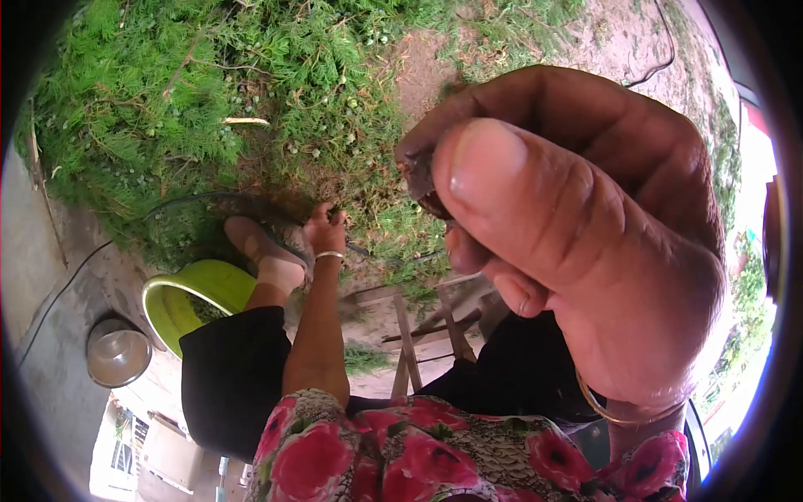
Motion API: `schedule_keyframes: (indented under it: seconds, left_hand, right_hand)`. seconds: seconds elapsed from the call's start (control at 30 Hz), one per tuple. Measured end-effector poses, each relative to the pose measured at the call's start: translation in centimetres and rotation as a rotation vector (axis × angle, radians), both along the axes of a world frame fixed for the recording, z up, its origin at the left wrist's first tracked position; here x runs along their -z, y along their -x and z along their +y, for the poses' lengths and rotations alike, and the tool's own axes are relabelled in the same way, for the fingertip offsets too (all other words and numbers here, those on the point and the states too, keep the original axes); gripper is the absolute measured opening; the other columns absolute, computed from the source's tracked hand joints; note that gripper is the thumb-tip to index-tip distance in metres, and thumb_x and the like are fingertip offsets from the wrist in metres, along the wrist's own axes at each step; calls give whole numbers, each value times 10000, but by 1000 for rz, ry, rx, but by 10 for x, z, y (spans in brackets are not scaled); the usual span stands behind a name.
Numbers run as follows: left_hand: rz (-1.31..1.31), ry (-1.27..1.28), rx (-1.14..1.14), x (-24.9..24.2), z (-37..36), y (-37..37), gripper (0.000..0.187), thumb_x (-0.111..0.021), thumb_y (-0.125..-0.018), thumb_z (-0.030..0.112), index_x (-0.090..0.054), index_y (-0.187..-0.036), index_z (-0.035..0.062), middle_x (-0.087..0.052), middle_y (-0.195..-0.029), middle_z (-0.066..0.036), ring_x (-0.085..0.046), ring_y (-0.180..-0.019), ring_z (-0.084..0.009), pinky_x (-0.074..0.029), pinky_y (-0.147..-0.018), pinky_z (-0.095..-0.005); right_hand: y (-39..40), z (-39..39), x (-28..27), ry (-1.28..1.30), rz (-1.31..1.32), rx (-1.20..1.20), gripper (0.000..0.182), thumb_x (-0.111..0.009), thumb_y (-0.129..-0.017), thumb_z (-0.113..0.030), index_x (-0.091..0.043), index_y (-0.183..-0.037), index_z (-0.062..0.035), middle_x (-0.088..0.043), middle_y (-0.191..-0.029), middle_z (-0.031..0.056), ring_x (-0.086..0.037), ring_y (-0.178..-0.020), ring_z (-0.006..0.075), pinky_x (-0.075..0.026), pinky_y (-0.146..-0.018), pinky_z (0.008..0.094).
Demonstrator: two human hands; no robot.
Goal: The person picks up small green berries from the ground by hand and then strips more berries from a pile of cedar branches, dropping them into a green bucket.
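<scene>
Very close to the camera, my right hand [577,226] is closed in a pinch, thumb against the curled fingers. Between thumb and forefinger shows a small dark brown piece [425,186], mostly hidden by the thumb. My left hand [324,231], with a bangle at the wrist, is farther down by my foot, at the edge of the cut green branches [309,125]. Its fingers are curled together around a small dark spot; I cannot tell what it holds. Small pale green cones dot the branches beyond it.
A lime green basin [163,293] with small greenish pieces inside stands left of my leg. Beside it is a metal bowl [119,353]. A black cable [63,289] crosses the ground. A wooden frame [404,339] lies between my legs.
</scene>
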State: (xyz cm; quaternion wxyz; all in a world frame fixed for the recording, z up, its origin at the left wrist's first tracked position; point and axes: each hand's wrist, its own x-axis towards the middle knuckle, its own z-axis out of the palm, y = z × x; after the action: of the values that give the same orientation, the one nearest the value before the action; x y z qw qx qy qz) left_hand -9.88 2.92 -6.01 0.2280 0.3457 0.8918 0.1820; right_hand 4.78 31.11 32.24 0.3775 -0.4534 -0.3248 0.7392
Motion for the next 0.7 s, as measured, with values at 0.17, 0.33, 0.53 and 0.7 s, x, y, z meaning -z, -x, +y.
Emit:
schedule_keyframes:
  seconds: [0.17,0.33,0.53,0.7]
  left_hand:
    - [-89,137,-14,24,0,0,136,-706,-717,136,-659,-814,54,-642,-703,-174,-611,-604,-305,-503,-581,-394]
    - [-234,-244,42,-29,17,-41,169,-736,-685,116,-592,-757,65,-603,-609,-109,-581,-534,-270,-481,-529,-370]
    - [-256,270,548,-13,53,-135,161,-611,-786,123,-582,-937,76,-647,-793,-161,-630,-761,-377,-520,-686,-436]
    - [-656,-14,226,94,13,-162,176,-655,-757,167,-643,-894,57,-671,-812,-131,-653,-744,-321,-531,-702,-393]
  right_hand:
    - [-48,-19,-15,-74,-15,-24,338,-579,-900,-268,-597,-970,62,-595,-722,148,-480,-474,112,-306,-373,172]
    - [-54,-24,-16,-142,-12,-34,335,-578,-900,-263,-595,-974,63,-596,-728,152,-484,-475,115,-310,-372,172]
    - [-78,-26,-17,-231,-56,-57,331,-577,-900,-257,-593,-980,64,-597,-735,157,-488,-476,118,-314,-372,172]
    - [-44,-8,4,-296,-94,-79,328,-577,-900,-252,-591,-984,64,-598,-741,161,-491,-477,121,-318,-371,173]
